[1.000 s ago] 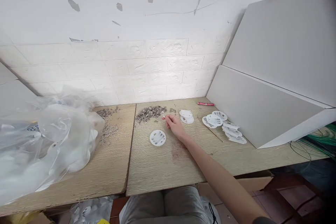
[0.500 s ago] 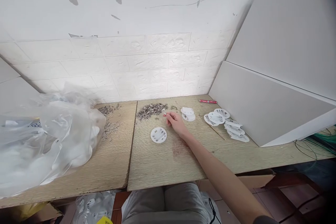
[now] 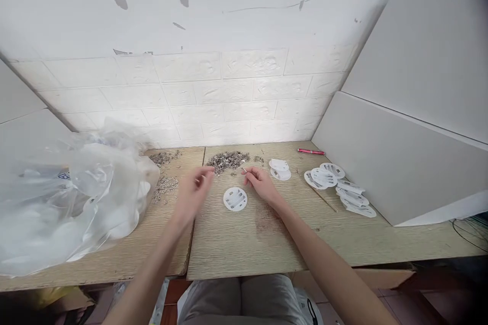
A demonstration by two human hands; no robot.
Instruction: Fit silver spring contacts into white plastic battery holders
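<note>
My right hand (image 3: 261,183) is closed in a pinch on a small, shiny metal piece (image 3: 244,169), just in front of a heap of small metal pieces (image 3: 227,159). To the left of that heap hovers my left hand (image 3: 192,190), smeared by motion. Its thumb and forefinger point toward the heap, but whether they hold anything does not show. Below and between both hands lies a round white plastic disc (image 3: 235,199) with slots and raised ribs, flat on the table and touched by neither hand.
More white discs sit in a short stack (image 3: 280,169) and in an overlapping row (image 3: 353,197) at the right. A thin stick (image 3: 324,199) and a red pen (image 3: 310,151) lie nearby. At left, a bulging clear bag (image 3: 87,198) stands beside more small metal parts (image 3: 165,187).
My left hand has come into view from below, over the table's left part. My right hand keeps its pinch and is slightly lower off the heap. The whole view has shifted a little.
</note>
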